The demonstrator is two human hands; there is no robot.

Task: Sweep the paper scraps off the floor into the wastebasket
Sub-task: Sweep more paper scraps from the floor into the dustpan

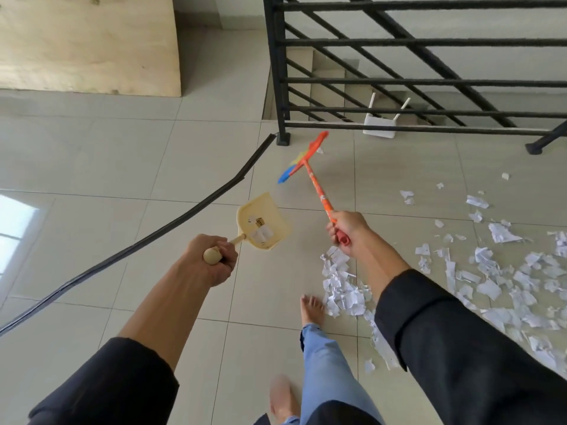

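Both arms are stretched forward, sleeves pushed up the forearms. Left hand (211, 259) is wrapped around the knobbed handle of a cream dustpan (264, 222), held up off the tile floor (92, 167) with a few scraps in it. Right hand (345, 230) grips the end of an orange broom (310, 167), head raised and pointing toward the railing (399, 78). Paper scraps (491, 283) are strewn across the floor on the right, some just beside a bare foot (311, 308).
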